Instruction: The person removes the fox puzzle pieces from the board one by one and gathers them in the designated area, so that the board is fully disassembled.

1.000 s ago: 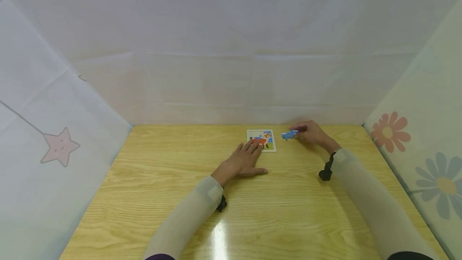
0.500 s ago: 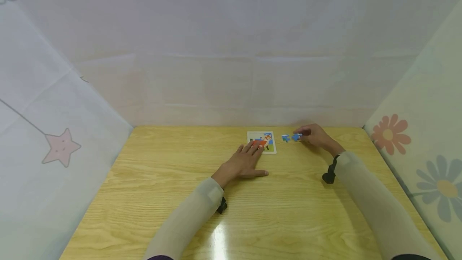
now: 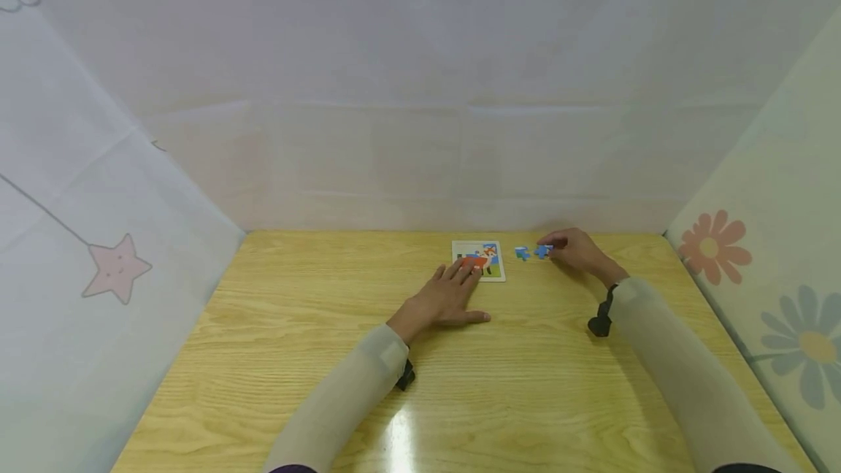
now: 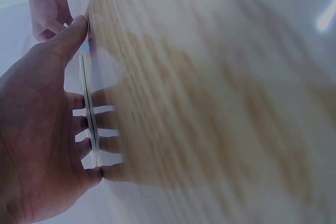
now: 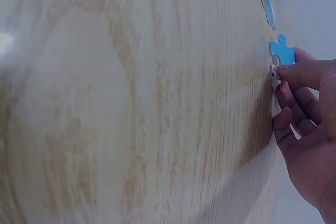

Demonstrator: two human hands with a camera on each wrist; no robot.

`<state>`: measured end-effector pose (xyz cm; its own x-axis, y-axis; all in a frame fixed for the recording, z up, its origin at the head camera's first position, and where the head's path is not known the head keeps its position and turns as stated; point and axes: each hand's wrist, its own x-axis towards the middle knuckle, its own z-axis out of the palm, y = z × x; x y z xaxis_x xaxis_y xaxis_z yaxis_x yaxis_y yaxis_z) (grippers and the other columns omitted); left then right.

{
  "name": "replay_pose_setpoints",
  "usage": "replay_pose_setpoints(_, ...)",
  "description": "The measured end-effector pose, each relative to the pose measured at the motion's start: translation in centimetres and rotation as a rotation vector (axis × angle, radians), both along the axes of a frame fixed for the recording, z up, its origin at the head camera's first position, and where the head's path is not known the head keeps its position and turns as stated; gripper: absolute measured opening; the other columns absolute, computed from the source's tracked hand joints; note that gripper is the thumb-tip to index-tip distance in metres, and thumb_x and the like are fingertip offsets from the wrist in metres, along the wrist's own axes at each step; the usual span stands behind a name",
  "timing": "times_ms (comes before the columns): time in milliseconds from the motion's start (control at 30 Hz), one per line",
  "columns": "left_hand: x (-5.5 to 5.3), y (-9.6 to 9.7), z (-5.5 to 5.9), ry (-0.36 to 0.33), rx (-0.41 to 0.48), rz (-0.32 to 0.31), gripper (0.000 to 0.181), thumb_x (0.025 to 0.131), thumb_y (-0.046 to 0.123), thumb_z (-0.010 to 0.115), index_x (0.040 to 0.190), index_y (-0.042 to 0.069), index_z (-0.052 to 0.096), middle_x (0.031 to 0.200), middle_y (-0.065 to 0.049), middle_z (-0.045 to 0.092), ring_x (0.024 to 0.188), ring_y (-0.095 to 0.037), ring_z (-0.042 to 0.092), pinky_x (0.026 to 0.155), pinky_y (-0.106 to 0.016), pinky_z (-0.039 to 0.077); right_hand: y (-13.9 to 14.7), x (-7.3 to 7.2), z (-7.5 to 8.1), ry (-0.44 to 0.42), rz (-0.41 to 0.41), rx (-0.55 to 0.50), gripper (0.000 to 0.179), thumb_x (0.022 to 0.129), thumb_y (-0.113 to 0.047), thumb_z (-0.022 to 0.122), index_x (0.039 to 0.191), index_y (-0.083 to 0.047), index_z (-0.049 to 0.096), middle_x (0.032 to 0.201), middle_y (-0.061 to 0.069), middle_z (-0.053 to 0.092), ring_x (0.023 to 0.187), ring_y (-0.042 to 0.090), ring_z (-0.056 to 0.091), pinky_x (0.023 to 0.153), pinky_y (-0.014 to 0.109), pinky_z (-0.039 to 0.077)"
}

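My left hand (image 3: 447, 298) lies with fingers spread and straight, fingertips over the lower left of a small white-framed jigsaw puzzle (image 3: 491, 268) with a fox picture. The left wrist view has the puzzle tray edge-on (image 4: 84, 77) at the fingers of that hand (image 4: 42, 124). To the right of the tray, my right hand (image 3: 578, 250) pinches a blue puzzle piece (image 5: 283, 52) between thumb and fingers, close over the table. A second puzzle piece (image 3: 522, 253), blue and green, lies between the tray and the held one.
The wooden table (image 3: 276, 327) ends at a pale cloth wall (image 3: 394, 152) just behind the puzzle. Patterned cloth walls stand at left (image 3: 52, 356) and right (image 3: 788, 188). A dark wrist camera (image 3: 599, 323) sits below the right wrist.
My right hand has shifted slightly right with the blue puzzle piece, and a gap now shows between it and the second piece. The left hand stays in place on the puzzle.
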<state>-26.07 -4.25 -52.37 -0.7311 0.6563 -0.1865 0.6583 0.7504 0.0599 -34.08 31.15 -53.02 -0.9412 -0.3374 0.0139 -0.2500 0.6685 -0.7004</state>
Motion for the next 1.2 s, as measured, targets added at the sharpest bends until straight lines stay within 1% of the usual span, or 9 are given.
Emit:
replay_pose_setpoints(133, 0.0, 0.0, 0.0, 0.002, 0.003, 0.0, 0.101, 0.101, 0.08, 0.039, 0.172, 0.013, 0.014, 0.178, -0.012, 0.01, 0.165, -0.031, 0.008, 0.13, -0.058, 0.02, -0.1, 0.1, 0.0, 0.014, -0.006, 0.021, 0.029, 0.099, 0.002, 0.07, 0.127, 0.001, 0.075, 0.123, 0.022, 0.073, 0.111, 0.038, 0.068, 0.094, 0.052, 0.058)
replay_pose_setpoints(400, -0.1, 0.0, 0.0, 0.004, 0.002, 0.0, 0.101, 0.1, 0.08, 0.038, 0.172, 0.013, 0.013, 0.178, -0.012, 0.01, 0.165, -0.031, 0.007, 0.13, -0.058, 0.019, -0.5, 0.2, 0.2, 0.039, -0.008, 0.037, 0.026, 0.099, 0.001, 0.071, 0.125, 0.003, 0.076, 0.119, 0.022, 0.073, 0.108, 0.038, 0.067, 0.094, 0.055, 0.056)
replay_pose_setpoints(600, -0.1, -0.2, 0.0, -0.008, -0.005, 0.008, 0.101, 0.101, 0.08, 0.038, 0.172, 0.014, 0.012, 0.178, -0.011, 0.009, 0.165, -0.03, 0.006, 0.131, -0.056, 0.017, -0.4, -0.1, -0.2, 0.043, -0.015, 0.042, 0.024, 0.1, 0.0, 0.07, 0.123, 0.002, 0.077, 0.119, 0.022, 0.073, 0.109, 0.038, 0.068, 0.095, 0.056, 0.056)
replay_pose_setpoints(800, -0.1, -0.2, 0.0, -0.005, -0.018, 0.009, 0.101, 0.1, 0.081, 0.037, 0.172, 0.015, 0.011, 0.178, -0.01, 0.009, 0.165, -0.029, 0.006, 0.131, -0.055, 0.018, -0.3, -0.3, -0.6, 0.045, -0.015, 0.037, 0.024, 0.1, -0.002, 0.07, 0.123, 0.001, 0.077, 0.12, 0.021, 0.074, 0.111, 0.04, 0.068, 0.098, 0.057, 0.056)
replay_pose_setpoints(900, -0.1, -0.2, 0.2, 0.002, -0.021, 0.003, 0.1, 0.101, 0.08, 0.038, 0.172, 0.015, 0.012, 0.178, -0.01, 0.01, 0.165, -0.029, 0.007, 0.131, -0.055, 0.019, -0.3, -0.3, -0.5, 0.061, -0.018, 0.045, 0.023, 0.1, -0.001, 0.071, 0.122, 0.001, 0.077, 0.118, 0.021, 0.074, 0.11, 0.04, 0.068, 0.097, 0.058, 0.055)
replay_pose_setpoints(1067, -0.3, -0.2, 0.4, 0.013, -0.027, -0.008, 0.098, 0.101, 0.078, 0.039, 0.172, 0.015, 0.014, 0.178, -0.01, 0.013, 0.165, -0.029, 0.009, 0.131, -0.055, 0.02, -0.4, -0.3, -0.2, 0.074, -0.042, 0.048, 0.024, 0.097, 0.001, 0.072, 0.12, -0.001, 0.079, 0.114, 0.018, 0.075, 0.104, 0.034, 0.069, 0.092, 0.054, 0.056)
replay_pose_setpoints(1200, -0.3, -0.2, 0.4, 0.028, -0.019, -0.012, 0.096, 0.101, 0.078, 0.04, 0.171, 0.015, 0.018, 0.178, -0.01, 0.016, 0.164, -0.029, 0.013, 0.13, -0.054, 0.021, -1.1, -0.3, 0.1, 0.093, -0.038, 0.038, 0.026, 0.095, 0.003, 0.073, 0.119, -0.001, 0.079, 0.114, 0.017, 0.074, 0.103, 0.034, 0.068, 0.092, 0.054, 0.056)
